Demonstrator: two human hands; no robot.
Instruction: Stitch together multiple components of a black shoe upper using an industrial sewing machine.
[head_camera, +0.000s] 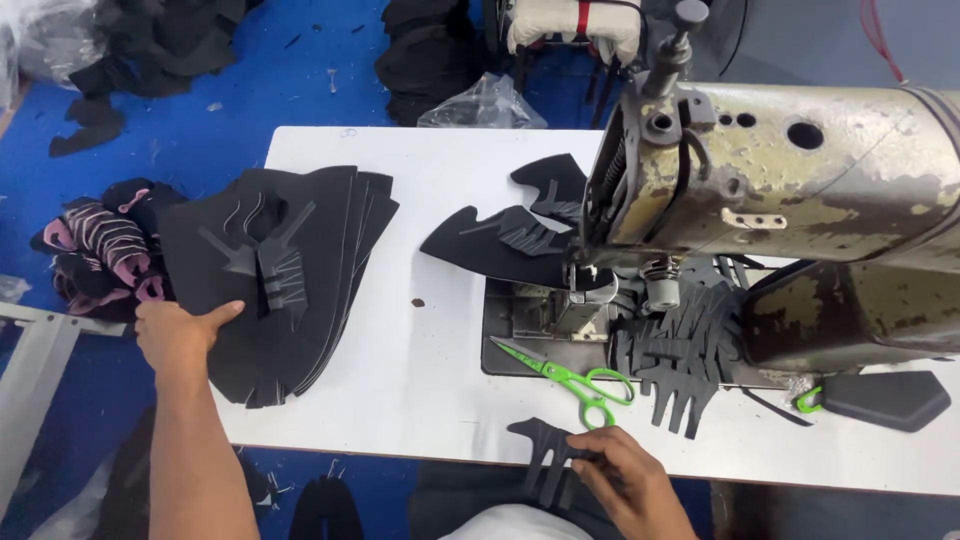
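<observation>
Under the left hand (180, 330) a fanned stack of black cut panels (290, 280) is pinned at its near-left edge, fingers laid flat and spread on the top sheet rather than curled around anything, so it's pressed down, not gripped. A small comb-shaped trim piece (265, 265) is seen lying on that top panel, just beyond the fingertips. Over at the table's front edge, a black forked piece (545, 455) is pinched by the right hand (625, 480), thumb and fingers closed on its right end, with the prongs left hanging partly off the white table (440, 340).

Just past the right fingers, green-handled scissors (575, 378) are parked with the blades pointing away toward the sewing machine (780, 190). A panel with trim (510, 245) is already sitting under the machine head, well beyond both hands, and a pile of forked pieces (685, 355) is heaped to the right of the needle area.

What could go wrong, judging from how it's all laid out: the stack is fanned and overhangs the table edge, so a sideways drag by that flat palm could probably send several sheets sliding off together. The loose trim on top could easily get knocked askew too. And with the scissors that close, the handles could be snagged when the forked piece gets lifted.
</observation>
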